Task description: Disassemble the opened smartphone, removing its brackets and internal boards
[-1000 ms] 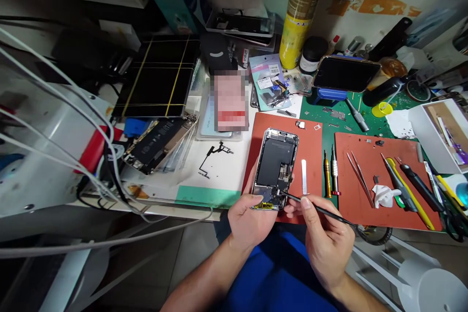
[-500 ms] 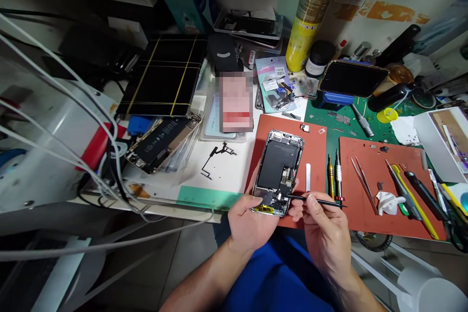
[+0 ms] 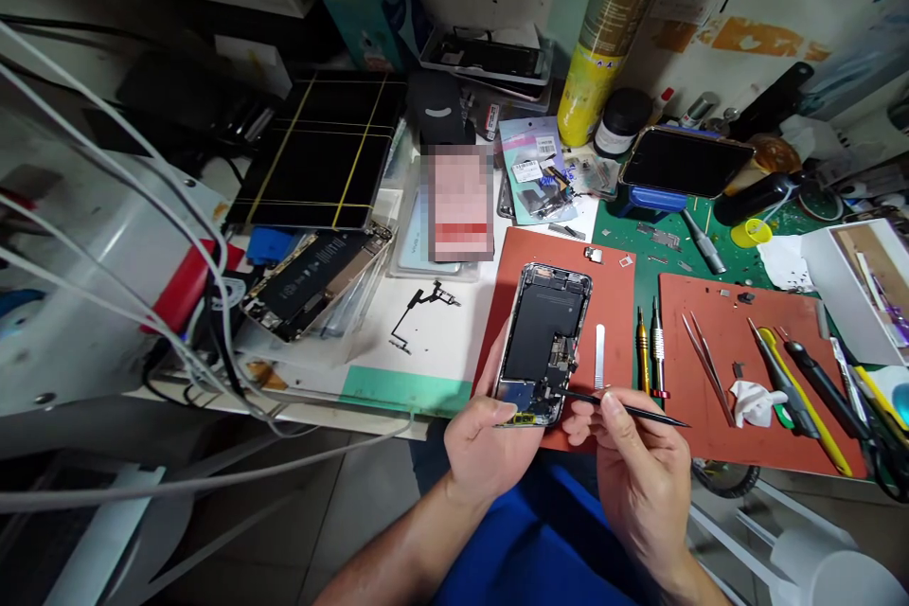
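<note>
Probing an opened phone [image 3: 543, 342] on the red mat [image 3: 616, 289].
Left hand [image 3: 490, 450] gripped the phone's lower end, fingers curled around it; right hand [image 3: 639, 473] pinched a thin black tool [image 3: 625, 407], its tip touching the phone's bottom parts.

The opened phone [image 3: 543, 341] has a silver frame, a black inside and a small yellow part at its lower end. The thin tool [image 3: 653, 416] is black. The mat [image 3: 617, 294] under the phone is brick red, and the second mat [image 3: 767, 450] has the same colour. The cover [image 3: 643, 279] between them is green. The spray can [image 3: 603, 47] is olive above and yellow below. The flat panel [image 3: 319, 151] is black with thin yellow lines. The clothing [image 3: 532, 540] is bright blue.
</note>
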Action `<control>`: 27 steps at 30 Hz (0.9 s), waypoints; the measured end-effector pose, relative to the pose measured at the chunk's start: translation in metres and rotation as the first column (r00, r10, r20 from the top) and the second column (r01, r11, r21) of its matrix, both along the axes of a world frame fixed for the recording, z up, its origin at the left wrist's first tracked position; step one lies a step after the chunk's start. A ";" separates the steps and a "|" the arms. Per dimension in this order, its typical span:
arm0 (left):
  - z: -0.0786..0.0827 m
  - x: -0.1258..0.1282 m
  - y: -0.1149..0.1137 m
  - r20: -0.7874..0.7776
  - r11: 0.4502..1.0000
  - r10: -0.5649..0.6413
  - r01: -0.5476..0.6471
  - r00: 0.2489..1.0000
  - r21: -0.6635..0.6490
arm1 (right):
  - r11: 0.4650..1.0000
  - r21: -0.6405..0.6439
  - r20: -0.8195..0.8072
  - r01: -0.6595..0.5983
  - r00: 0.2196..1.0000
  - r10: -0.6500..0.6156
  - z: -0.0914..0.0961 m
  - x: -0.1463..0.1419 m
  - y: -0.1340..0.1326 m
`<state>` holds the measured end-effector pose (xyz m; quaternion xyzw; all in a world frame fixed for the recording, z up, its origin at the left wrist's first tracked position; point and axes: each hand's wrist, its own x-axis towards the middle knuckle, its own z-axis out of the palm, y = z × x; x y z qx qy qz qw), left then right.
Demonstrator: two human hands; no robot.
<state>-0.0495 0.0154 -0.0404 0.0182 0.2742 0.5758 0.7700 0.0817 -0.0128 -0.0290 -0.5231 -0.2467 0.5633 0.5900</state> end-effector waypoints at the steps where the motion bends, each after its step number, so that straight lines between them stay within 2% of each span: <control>1: 0.001 0.000 0.000 -0.007 1.000 0.001 -0.001 1.000 -0.003 | 1.000 0.000 0.005 0.004 1.000 -0.004 0.000 0.000 0.000; 8: 0.005 0.000 0.002 0.000 1.000 0.001 -0.001 1.000 0.026 | 1.000 0.002 0.076 0.026 0.997 -0.026 -0.004 0.000 -0.004; 16: 0.002 0.002 -0.001 0.005 0.998 -0.002 0.001 1.000 0.065 | 0.996 0.049 0.393 0.074 0.915 -0.087 -0.013 0.004 -0.019; 18: -0.001 0.002 -0.002 0.008 0.998 -0.022 0.021 1.000 0.058 | 0.997 0.026 0.342 0.068 0.937 -0.073 -0.013 0.004 -0.014; 21: -0.003 0.001 -0.003 0.006 0.999 -0.024 0.024 1.000 0.030 | 0.999 -0.043 0.114 -0.006 0.993 0.011 -0.010 0.003 -0.001; 23: -0.003 0.000 -0.003 0.007 0.999 -0.025 0.025 1.000 0.020 | 0.997 -0.062 -0.014 -0.046 0.999 0.045 -0.007 0.004 0.007; 27: -0.002 0.000 -0.001 0.050 0.995 -0.079 0.076 0.996 0.059 | 0.995 -0.075 -0.094 -0.064 0.994 0.057 -0.005 0.004 0.011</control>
